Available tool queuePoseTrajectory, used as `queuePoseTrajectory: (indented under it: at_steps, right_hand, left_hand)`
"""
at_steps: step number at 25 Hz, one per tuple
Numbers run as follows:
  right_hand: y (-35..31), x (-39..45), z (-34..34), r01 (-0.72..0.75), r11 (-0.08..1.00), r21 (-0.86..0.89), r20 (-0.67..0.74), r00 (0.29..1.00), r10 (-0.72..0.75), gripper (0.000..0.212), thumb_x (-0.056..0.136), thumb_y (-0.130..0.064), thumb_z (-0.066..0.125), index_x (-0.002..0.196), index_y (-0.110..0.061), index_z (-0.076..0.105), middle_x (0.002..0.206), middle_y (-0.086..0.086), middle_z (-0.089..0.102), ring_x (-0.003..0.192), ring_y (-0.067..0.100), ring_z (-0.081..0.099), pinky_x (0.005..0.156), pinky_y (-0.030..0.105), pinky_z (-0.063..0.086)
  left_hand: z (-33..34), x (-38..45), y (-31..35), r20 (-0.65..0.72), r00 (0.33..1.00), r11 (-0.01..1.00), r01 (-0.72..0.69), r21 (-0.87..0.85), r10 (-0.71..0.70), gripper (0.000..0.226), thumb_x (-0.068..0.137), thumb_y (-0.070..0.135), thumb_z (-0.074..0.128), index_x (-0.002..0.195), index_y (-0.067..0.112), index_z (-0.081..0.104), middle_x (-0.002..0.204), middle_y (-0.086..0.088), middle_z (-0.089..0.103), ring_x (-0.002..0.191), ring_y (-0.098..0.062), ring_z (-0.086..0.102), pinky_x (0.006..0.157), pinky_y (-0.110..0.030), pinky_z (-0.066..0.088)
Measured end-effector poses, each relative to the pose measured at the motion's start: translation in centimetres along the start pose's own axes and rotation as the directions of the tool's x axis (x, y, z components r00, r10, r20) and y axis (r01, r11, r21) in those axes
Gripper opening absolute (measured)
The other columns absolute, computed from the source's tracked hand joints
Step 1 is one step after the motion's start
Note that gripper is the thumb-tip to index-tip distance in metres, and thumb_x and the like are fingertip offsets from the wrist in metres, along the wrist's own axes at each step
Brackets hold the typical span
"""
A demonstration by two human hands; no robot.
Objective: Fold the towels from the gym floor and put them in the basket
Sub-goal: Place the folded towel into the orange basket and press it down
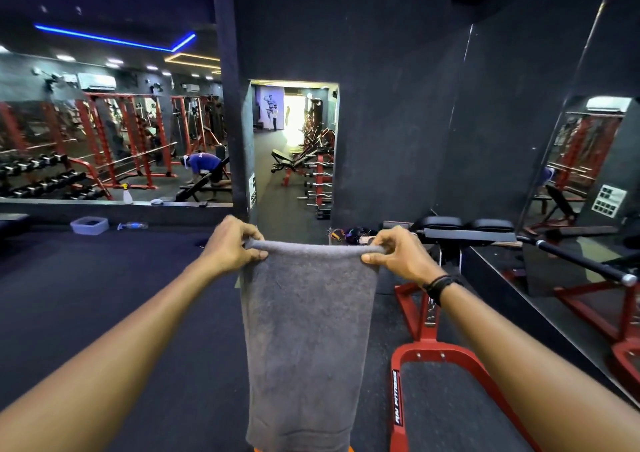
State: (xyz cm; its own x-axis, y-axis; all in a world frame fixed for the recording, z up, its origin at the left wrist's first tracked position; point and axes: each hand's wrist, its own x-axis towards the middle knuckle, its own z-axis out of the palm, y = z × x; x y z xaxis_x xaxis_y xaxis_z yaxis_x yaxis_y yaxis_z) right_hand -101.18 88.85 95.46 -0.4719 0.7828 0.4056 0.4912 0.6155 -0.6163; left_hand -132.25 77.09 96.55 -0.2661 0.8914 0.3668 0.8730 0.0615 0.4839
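Head view, the only one: you hold the grey towel (306,330) up in front of you, top edge stretched between both hands, the rest hanging straight down and running out of frame at the bottom. Left hand (230,243) pinches the top left corner, thumb under, fingers curled over the edge; right hand (398,254) pinches the top right corner the same way. Both hands are closed on cloth, neither free. The top edge looks rounded, so my read is it's already doubled once lengthwise, but I can't confirm the layers from here. Handling: soft terry, limp, light, no stiffness, so it drapes and sags wherever unsupported. Not slippery, not fragile, and a corner pinch is enough. Keep hold at the two top corners and keep the edge taut, or the middle droops and the fold goes crooked. For the next fold I'd bring the top edge down to meet the bottom hem, or lay it on the dark floor mat (104,313) to square it. A small orange patch shows under the towel's bottom edge; can't tell whether that's the basket. Red bench frame (436,351) sits just right of the hanging cloth, close enough to snag a swing. A pale tub (89,224) and a bottle (133,225) lie well apart by the mirror wall.
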Motion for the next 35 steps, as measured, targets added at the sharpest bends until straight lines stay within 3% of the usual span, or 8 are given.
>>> queuePoseTrajectory:
  at_steps: [4, 8, 12, 16, 19, 23, 28, 35]
  right_hand:
    - [-0.3, -0.6, -0.9, -0.067, 0.998, -0.010, 0.392, 0.918, 0.066, 0.026, 0.078, -0.018, 0.078, 0.065, -0.018, 0.056, 0.060, -0.004, 0.060, 0.052, 0.001, 0.053, 0.054, 0.022, 0.043]
    - [-4.2, 2.2, -5.7, -0.066, 0.858, 0.509, 0.177, 0.984, -0.029, 0.024, 0.077, -0.021, 0.073, 0.093, -0.009, 0.060, 0.081, 0.002, 0.064, 0.069, 0.001, 0.062, 0.060, 0.020, 0.052]
    - [-0.5, -1.1, -1.1, -0.350, 0.812, 0.468, 0.482, 0.871, 0.097, 0.079, 0.048, -0.051, 0.089, 0.113, -0.014, 0.066, 0.118, 0.010, 0.068, 0.109, 0.026, 0.064, 0.096, 0.045, 0.051]
    - [1.8, -3.1, 1.9, -0.454, 0.694, 0.559, 0.416, 0.878, 0.239, 0.078, 0.051, -0.051, 0.087, 0.108, -0.002, 0.067, 0.105, 0.011, 0.072, 0.092, 0.018, 0.069, 0.080, 0.033, 0.057]
    - [1.3, -2.9, 1.8, -0.425, 0.554, 0.716, 0.353, 0.905, 0.239, 0.071, 0.059, -0.036, 0.086, 0.119, -0.015, 0.055, 0.103, 0.007, 0.071, 0.084, 0.014, 0.069, 0.068, 0.028, 0.056]
    - [2.2, -3.2, 2.7, -0.388, 0.485, 0.784, 0.303, 0.921, 0.247, 0.098, 0.065, 0.002, 0.079, 0.143, -0.029, 0.027, 0.108, 0.014, 0.070, 0.092, 0.021, 0.069, 0.075, 0.033, 0.058]
    - [2.4, -3.6, 3.9, -0.323, 0.637, 0.700, 0.239, 0.946, 0.218, 0.126, 0.038, -0.022, 0.097, 0.145, -0.022, 0.031, 0.137, 0.010, 0.050, 0.109, 0.018, 0.061, 0.081, 0.029, 0.057]
    - [1.9, -3.7, 3.2, -0.292, 0.680, 0.672, 0.229, 0.956, 0.184, 0.111, 0.038, -0.014, 0.097, 0.136, -0.023, 0.045, 0.123, 0.006, 0.060, 0.109, 0.021, 0.063, 0.088, 0.035, 0.055]
  left_hand:
    - [-0.6, -0.5, 0.5, 0.515, 0.856, 0.997, 0.079, -0.025, -0.055, 0.013, 0.077, 0.017, 0.078, 0.070, 0.022, 0.068, 0.068, 0.000, 0.062, 0.070, -0.016, 0.055, 0.065, -0.027, 0.043]
    - [-4.6, 1.3, 3.9, 0.138, 0.990, 0.784, 0.084, -0.615, 0.003, 0.028, 0.074, 0.020, 0.081, 0.098, 0.018, 0.066, 0.090, 0.001, 0.069, 0.082, -0.011, 0.063, 0.072, -0.026, 0.047]
    - [0.7, -3.5, 2.1, 0.451, 0.886, 0.758, 0.367, -0.539, -0.108, 0.081, 0.044, 0.045, 0.093, 0.115, 0.017, 0.064, 0.103, 0.006, 0.073, 0.097, -0.010, 0.067, 0.090, -0.034, 0.052]
    - [3.9, -5.0, 0.5, 0.470, 0.832, 0.567, 0.548, -0.615, -0.294, 0.035, 0.076, 0.028, 0.079, 0.101, 0.006, 0.069, 0.103, -0.011, 0.073, 0.085, -0.018, 0.068, 0.077, -0.034, 0.054]
    - [3.4, -4.6, 0.3, 0.465, 0.854, 0.394, 0.521, -0.757, -0.234, 0.029, 0.077, 0.027, 0.071, 0.102, 0.012, 0.068, 0.095, -0.005, 0.072, 0.083, -0.017, 0.063, 0.063, -0.023, 0.050]
    - [4.1, -5.7, 0.3, 0.379, 0.896, 0.586, 0.440, -0.681, -0.231, 0.062, 0.079, 0.004, 0.074, 0.133, 0.016, 0.044, 0.111, -0.006, 0.068, 0.094, -0.016, 0.063, 0.070, -0.029, 0.049]
    - [4.3, -5.4, -0.7, 0.308, 0.930, 0.515, 0.366, -0.775, -0.198, 0.111, 0.062, -0.011, 0.081, 0.148, 0.024, 0.019, 0.106, -0.017, 0.070, 0.086, -0.018, 0.070, 0.071, -0.025, 0.057]
    - [5.5, -5.9, -0.3, 0.216, 0.952, 0.631, 0.304, -0.714, -0.216, 0.062, 0.062, -0.008, 0.083, 0.116, 0.013, 0.061, 0.107, -0.012, 0.068, 0.090, -0.018, 0.063, 0.079, -0.025, 0.055]
